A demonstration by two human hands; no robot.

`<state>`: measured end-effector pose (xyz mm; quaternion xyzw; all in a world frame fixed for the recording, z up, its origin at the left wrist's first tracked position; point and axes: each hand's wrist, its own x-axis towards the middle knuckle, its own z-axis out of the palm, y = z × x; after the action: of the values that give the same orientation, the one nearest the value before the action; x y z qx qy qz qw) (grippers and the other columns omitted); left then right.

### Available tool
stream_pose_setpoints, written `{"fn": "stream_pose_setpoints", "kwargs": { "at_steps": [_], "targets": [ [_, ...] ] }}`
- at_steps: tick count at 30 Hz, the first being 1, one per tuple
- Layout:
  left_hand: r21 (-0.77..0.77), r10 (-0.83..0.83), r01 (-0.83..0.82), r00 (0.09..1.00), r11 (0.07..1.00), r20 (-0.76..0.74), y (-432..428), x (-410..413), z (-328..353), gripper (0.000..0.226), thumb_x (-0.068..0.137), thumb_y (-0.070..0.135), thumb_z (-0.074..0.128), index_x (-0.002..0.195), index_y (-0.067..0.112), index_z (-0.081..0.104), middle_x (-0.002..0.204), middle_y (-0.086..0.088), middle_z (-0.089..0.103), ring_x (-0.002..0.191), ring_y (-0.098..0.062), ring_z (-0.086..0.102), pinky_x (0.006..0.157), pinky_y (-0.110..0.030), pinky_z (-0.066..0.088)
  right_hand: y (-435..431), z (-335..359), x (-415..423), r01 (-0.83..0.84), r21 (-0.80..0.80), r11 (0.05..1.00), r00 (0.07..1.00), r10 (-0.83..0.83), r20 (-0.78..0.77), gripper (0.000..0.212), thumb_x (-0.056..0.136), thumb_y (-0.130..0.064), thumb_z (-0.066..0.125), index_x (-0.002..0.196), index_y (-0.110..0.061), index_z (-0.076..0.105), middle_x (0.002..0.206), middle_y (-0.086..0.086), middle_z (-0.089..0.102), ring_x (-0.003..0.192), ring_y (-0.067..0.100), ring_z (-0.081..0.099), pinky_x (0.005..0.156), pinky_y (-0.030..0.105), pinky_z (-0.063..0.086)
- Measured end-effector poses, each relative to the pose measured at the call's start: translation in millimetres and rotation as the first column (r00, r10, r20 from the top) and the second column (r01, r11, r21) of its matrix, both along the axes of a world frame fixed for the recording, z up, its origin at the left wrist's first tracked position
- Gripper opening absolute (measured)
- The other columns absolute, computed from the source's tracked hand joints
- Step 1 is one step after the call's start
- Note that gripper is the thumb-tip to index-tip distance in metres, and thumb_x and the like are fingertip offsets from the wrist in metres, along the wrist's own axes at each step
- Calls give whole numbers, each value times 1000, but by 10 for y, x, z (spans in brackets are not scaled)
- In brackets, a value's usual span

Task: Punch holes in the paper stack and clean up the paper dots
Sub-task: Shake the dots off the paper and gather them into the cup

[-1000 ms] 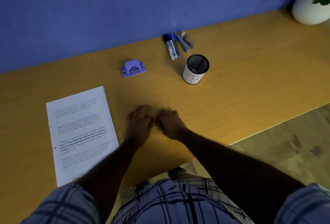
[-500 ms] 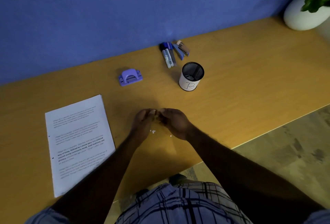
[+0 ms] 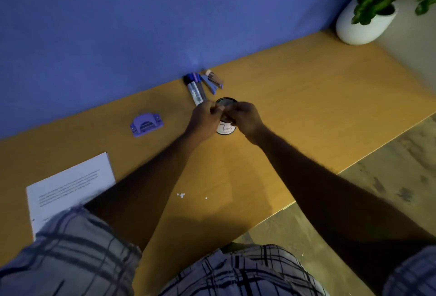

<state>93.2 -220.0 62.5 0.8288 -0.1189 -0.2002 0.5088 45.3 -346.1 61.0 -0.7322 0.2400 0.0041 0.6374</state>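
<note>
Markers [image 3: 195, 90] and stapler [image 3: 211, 82] by blue wall [image 3: 141, 24], potted plant [image 3: 368, 19] at desk [image 3: 306, 106] corner

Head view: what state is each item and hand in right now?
White printed paper stack, flat, partly hidden.
Purple plastic hole punch, untouched, standing alone.
Black mesh cup, upright, open-topped.
White paper dots, few loose on desk.
Left hand, over cup, grip unclear.
Right hand, likewise over cup.
</note>
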Motion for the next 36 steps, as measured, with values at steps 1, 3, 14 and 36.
{"fn": "stream_pose_setpoints", "kwargs": {
  "at_steps": [1, 3, 14, 36],
  "targets": [
    [66, -44, 38, 994, 997, 99, -67, 49, 41, 21, 96, 19, 53, 106, 4, 63, 107, -14, 67, 96, -20, 63, 77, -31, 53, -89, 9, 74, -14, -146, 989, 1000, 12, -11, 18, 89, -8, 60, 79, 7, 63, 73, 16, 57, 68, 20, 50, 62, 34, 39],
    [178, -147, 105, 959, 978, 242, -153, 134, 109, 18, 93, 13, 57, 105, 3, 65, 105, -15, 69, 95, -21, 64, 73, -28, 50, -230, 39, 178, -103, -439, 892, 995, 88, -54, 24, 86, -17, 64, 75, 4, 63, 73, 15, 60, 67, 18, 50, 58, 30, 36],
    [537, -514, 311, 810, 785, 282, -184, 471, 220, 19, 88, 10, 64, 102, 1, 72, 95, -19, 72, 91, -30, 67, 73, -36, 54, -422, 197, 370, -413, -807, 421, 886, 392, -249, 21, 89, -16, 59, 103, -8, 72, 99, 13, 71, 91, 29, 65, 71, 41, 56],
    [-28, -89, 86, 990, 996, -111, 960, -279, -335, 15, 89, 0, 59, 100, 4, 68, 88, -13, 71, 73, -15, 63, 69, -26, 50, 134, -243, -496, -240, 10, 971, 967, 240, -84, 14, 90, 4, 61, 102, 4, 67, 82, 9, 69, 65, 14, 64, 63, 26, 52]
  ]
}}
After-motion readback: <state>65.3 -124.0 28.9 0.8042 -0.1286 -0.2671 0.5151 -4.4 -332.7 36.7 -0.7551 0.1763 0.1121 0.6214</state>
